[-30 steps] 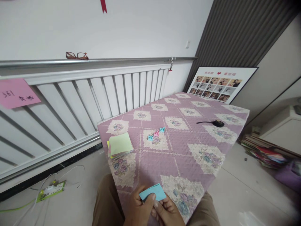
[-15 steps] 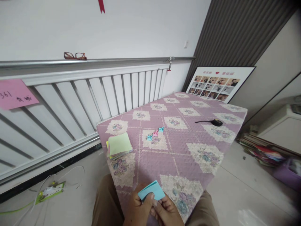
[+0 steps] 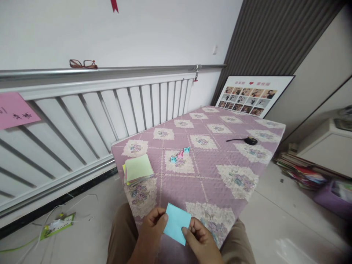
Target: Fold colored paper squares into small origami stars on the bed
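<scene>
From the head view, you've got the light-blue paper [image 3: 177, 224] over the near end of the table, pinched at both sides: your left hand [image 3: 154, 224] has its left edge between thumb and fingers, your right hand [image 3: 200, 236] grips the right edge, thumb on top. Ahead of it, three small folded pieces [image 3: 180, 154] run in a slanting row, blue, pink, blue. Over on the left, the sticky-note stack [image 3: 139, 169] sits close to the table's left edge, pale green on top. Farther off to the right, there's the black tape measure [image 3: 250, 140], its strap pointing left. Patterned purple cloth [image 3: 189, 189] stretches between your paper and the folded row. The white radiator [image 3: 123, 110] borders the far left side, the photo board [image 3: 249, 96] leans at the far end, and your knees flank the near end.
</scene>
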Motion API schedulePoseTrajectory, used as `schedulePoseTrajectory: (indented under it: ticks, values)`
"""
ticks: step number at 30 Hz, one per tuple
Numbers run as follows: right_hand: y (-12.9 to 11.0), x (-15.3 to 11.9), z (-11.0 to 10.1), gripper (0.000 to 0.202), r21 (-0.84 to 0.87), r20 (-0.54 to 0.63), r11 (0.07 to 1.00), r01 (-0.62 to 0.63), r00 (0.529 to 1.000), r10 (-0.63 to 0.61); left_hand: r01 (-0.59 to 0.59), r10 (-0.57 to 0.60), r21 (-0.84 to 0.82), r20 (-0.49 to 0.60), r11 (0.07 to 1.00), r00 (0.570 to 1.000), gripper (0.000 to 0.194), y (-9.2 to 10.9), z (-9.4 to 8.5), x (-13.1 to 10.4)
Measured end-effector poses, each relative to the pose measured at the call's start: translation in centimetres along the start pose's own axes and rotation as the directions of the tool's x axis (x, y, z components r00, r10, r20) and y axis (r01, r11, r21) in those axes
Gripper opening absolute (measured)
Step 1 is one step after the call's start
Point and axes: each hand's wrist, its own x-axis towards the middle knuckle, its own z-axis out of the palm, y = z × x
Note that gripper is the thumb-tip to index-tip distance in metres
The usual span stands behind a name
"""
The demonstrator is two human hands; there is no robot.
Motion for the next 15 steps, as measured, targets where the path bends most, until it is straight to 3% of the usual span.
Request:
schedulePoseTrajectory:
  ticks: [5,10,15]
  values:
    - [-0.3,0.1,-0.3,0.041,0.000,-0.001,1.000,-0.013,1.000,0.013,0.022,-0.023,0.065,0.009,0.998,1.000,0.025,0.0,-0.4,0.2]
    - [0.1,0.3,-0.6,0.035,0.041,-0.110,0.997,0.063,0.992,-0.058,0.020,-0.034,0.104,0.143,0.994,0.989,0.018,-0.9,-0.5,0.6]
    - [0.3,0.3,-1.4,0.039,-0.220,-0.087,0.959,0.181,0.975,-0.204,-0.006,-0.014,0.126,0.157,0.992,0.987,0.013,-1.0,-0.2,0.5]
